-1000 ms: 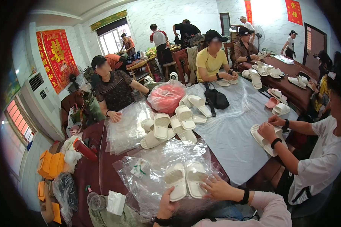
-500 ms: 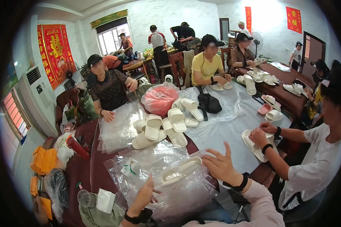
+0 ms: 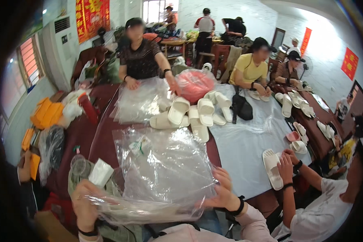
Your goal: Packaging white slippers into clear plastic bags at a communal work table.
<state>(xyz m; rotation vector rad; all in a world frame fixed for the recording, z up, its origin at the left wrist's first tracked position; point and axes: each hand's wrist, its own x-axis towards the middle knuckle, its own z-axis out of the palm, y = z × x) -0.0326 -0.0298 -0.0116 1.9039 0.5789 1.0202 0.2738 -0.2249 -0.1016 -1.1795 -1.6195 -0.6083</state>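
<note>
A clear plastic bag (image 3: 145, 210) stretches across close to my body, blurred by motion; something pale shows through it, too unclear to name. My left hand (image 3: 86, 203) closes around its left end. At its right end my right hand (image 3: 221, 190) grips the plastic, fingers bent. Just beyond lie flat clear plastic bags (image 3: 165, 169) on the dark red table (image 3: 70, 161), with a small white-and-green packet (image 3: 139, 145) showing among them. Past these sits a group of white slippers (image 3: 178, 111).
Left of me are a white tissue pack (image 3: 101, 172), a clear cup (image 3: 80, 166) and a red flask (image 3: 88, 108). A co-worker's hands (image 3: 286, 163) hold a white slipper (image 3: 272, 168) at the right. Across the table another person (image 3: 141, 60) reaches toward a pink-filled bag (image 3: 195, 84).
My hands have drawn the bag toward me and left, off the flat bags. The view has swung left and down. The person across has reached an arm toward the slippers and pink-filled bag.
</note>
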